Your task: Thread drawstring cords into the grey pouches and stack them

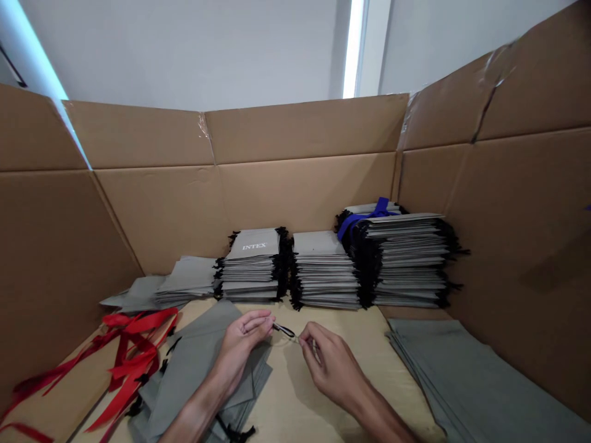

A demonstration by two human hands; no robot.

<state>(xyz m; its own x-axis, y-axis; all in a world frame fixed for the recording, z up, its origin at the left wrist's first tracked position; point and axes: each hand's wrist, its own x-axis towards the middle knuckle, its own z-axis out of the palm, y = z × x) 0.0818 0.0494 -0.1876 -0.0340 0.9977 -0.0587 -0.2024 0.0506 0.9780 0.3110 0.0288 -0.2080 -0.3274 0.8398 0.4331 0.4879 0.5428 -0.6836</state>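
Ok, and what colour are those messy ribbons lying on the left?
Red. The ribbons show best in the head view.

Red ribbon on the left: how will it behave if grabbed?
Probably floppy: the red ribbon lies in loose folds and twists. Likely light, as its strips look thin. Might tangle or drag along, since several strands cross.

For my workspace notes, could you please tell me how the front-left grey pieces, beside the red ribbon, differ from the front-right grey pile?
The front-left grey pieces lie fanned at differing angles, while the front-right grey pile is stacked with its edges more nearly aligned. Black cords show around the front-left grey pieces; none show on the front-right grey pile. Both are grey.
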